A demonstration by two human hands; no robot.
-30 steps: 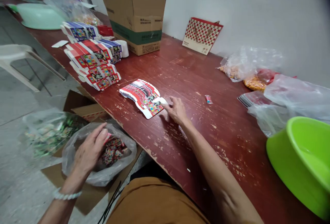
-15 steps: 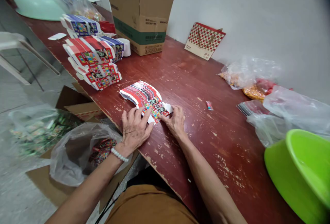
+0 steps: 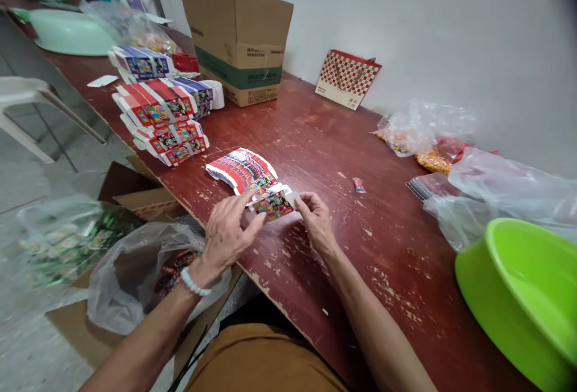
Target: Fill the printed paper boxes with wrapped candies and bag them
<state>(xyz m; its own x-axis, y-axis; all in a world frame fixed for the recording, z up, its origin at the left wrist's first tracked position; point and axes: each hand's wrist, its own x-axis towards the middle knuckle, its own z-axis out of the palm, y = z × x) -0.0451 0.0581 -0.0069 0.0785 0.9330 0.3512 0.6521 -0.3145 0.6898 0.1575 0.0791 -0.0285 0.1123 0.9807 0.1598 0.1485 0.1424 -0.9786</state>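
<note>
A small printed candy box (image 3: 276,204), red with bright pictures, is held between my two hands just above the table. My left hand (image 3: 228,229), with a pale bead bracelet at the wrist, grips its left end between thumb and fingers. At the other end, my right hand (image 3: 315,217) pinches a white flap. Just beyond the box, a fanned row of flat red-and-white cartons (image 3: 243,169) lies on the table, partly hidden by the box and my left fingers.
Bundled red cartons (image 3: 157,103) are stacked left, before a large cardboard box (image 3: 243,43). A green basin (image 3: 500,296) stands right, near plastic bags (image 3: 487,193). One wrapped candy (image 3: 359,185) lies on the red table (image 3: 311,139). An open plastic bag (image 3: 121,284) sits below the table edge.
One carton from the near end of the fanned row is now lifted and opened out between my hands. My right hand has shifted onto its end flap.
</note>
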